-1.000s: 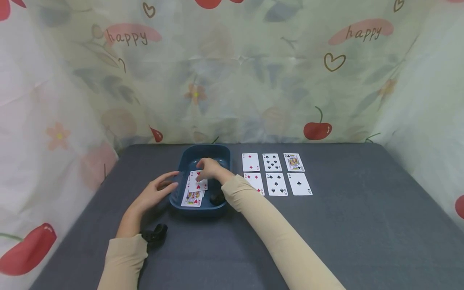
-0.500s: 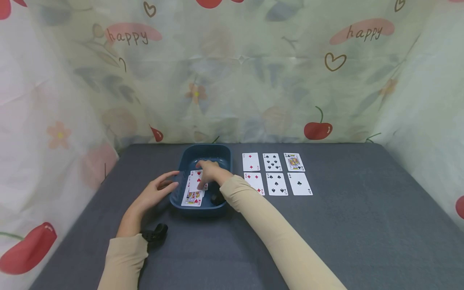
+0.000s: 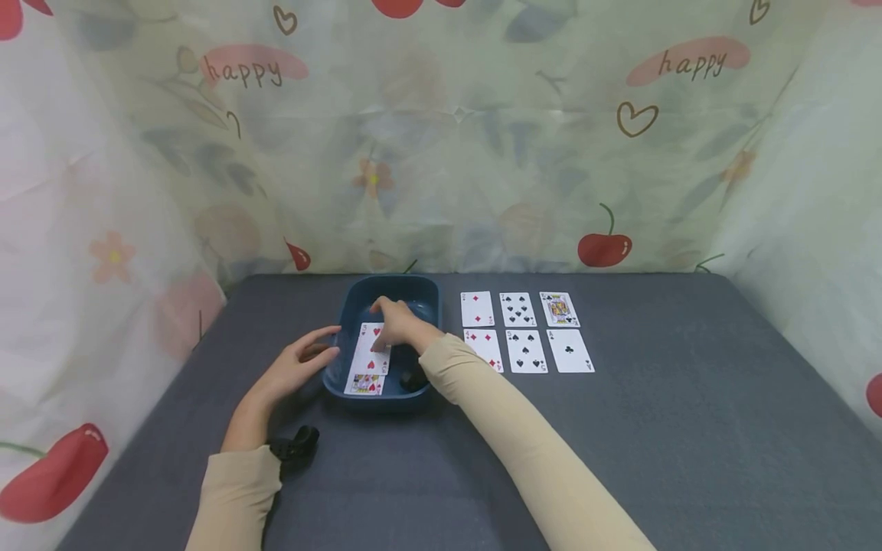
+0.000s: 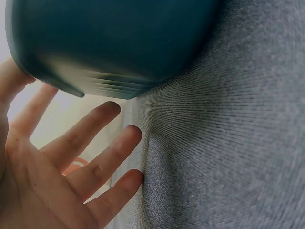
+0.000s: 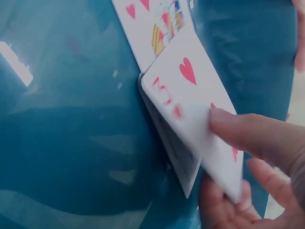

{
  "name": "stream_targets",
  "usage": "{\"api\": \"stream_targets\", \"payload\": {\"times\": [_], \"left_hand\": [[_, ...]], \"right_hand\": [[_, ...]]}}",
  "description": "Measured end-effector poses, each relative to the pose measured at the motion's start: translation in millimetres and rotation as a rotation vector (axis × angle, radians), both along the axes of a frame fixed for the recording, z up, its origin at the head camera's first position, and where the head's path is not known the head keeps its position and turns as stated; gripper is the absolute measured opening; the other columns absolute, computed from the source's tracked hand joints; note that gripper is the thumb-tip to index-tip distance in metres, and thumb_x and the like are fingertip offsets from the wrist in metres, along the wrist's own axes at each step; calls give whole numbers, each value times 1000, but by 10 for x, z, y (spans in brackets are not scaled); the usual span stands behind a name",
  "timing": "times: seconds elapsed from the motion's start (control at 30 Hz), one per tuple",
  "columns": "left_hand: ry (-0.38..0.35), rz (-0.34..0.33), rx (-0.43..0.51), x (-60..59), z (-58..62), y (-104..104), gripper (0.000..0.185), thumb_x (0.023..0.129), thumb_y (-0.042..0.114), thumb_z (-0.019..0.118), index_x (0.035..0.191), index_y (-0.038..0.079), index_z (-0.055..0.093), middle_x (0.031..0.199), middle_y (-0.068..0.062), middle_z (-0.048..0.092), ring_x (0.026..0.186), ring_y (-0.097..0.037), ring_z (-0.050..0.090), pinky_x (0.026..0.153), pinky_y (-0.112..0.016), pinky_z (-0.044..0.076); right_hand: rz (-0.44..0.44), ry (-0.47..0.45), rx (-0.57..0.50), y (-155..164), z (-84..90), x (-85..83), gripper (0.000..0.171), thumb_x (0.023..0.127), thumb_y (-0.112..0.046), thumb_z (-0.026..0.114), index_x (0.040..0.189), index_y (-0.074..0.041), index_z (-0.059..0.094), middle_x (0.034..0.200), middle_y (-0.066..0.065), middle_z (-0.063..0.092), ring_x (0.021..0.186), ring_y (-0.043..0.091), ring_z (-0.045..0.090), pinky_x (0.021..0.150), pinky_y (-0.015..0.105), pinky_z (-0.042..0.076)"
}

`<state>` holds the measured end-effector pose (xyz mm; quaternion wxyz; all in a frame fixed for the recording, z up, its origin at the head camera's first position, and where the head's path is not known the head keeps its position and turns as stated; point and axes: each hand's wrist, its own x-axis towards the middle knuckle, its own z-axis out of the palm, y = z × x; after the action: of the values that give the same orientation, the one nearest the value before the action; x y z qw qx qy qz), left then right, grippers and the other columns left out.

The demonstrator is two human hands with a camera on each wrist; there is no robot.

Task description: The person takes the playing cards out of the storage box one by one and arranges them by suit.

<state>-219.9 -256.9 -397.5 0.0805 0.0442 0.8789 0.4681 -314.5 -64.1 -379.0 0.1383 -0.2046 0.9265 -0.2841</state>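
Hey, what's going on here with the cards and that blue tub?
A person sits at a grey table with a blue tub in front of them. Their right hand reaches into the tub and pinches a heart card, lifting it off a small pile of cards that lies inside. Their left hand rests open against the tub's outer left wall. To the right of the tub, six cards lie face up on the table in two rows of three.
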Motion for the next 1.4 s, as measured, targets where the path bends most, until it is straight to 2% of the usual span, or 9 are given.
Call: {"api": "stream_targets", "payload": {"times": [0.23,0.37,0.47,0.63,0.87,1.03,1.2,1.3,1.4], "left_hand": [[-8,9,-21,-8,7,15,57,95,40,49,146,21,30,153,-18,24,137,-43,31,106,-63,28],[-14,19,-32,-16,10,18,55,96,37,49,146,20,31,154,-19,23,137,-43,31,106,-62,29],[-9,16,-35,-18,15,18,56,96,39,49,146,20,31,153,-19,24,137,-43,31,106,-62,29],[4,11,-26,-14,13,21,56,95,39,49,145,19,32,152,-19,26,136,-43,32,106,-62,30],[3,32,-31,0,17,33,55,95,37,50,145,20,32,152,-19,28,136,-42,33,107,-61,28],[8,26,-39,16,22,32,57,95,40,50,145,20,31,151,-20,28,136,-42,33,107,-61,28],[13,24,-42,21,20,29,60,94,44,50,145,21,31,151,-20,28,136,-42,33,107,-61,29],[15,26,-40,20,15,29,59,94,43,50,145,20,32,152,-19,28,136,-42,32,107,-61,29],[14,30,-36,16,7,27,57,95,41,50,145,20,32,152,-19,27,136,-42,32,107,-61,28]], "right_hand": [[69,32,-183,23,158,-11,49,82,-8,69,126,-13,48,129,12,54,101,23,57,84,28,50],[98,63,-202,73,285,-19,39,86,-10,65,123,-13,52,122,11,58,88,18,56,71,23,47],[111,77,-209,136,361,-20,28,87,-11,63,114,-11,59,112,10,62,79,14,53,62,17,43],[113,103,-250,287,432,-26,17,87,-11,63,103,-7,66,100,11,65,72,12,51,60,15,42],[30,118,-339,543,442,-83,24,86,-9,62,109,-2,64,111,16,63,83,18,56,65,17,46],[-39,67,-406,751,459,-77,32,84,-5,62,116,-1,60,119,19,59,88,22,58,68,22,51],[-83,20,-443,928,436,-105,35,86,-6,60,121,-4,57,123,19,56,87,24,59,64,22,51],[-82,32,-459,1034,407,-125,35,87,-7,60,122,-4,57,126,18,56,89,20,58,64,20,47],[-78,30,-471,1145,384,-127,33,87,-9,60,120,-5,57,129,15,56,76,15,54,59,20,43]]}}
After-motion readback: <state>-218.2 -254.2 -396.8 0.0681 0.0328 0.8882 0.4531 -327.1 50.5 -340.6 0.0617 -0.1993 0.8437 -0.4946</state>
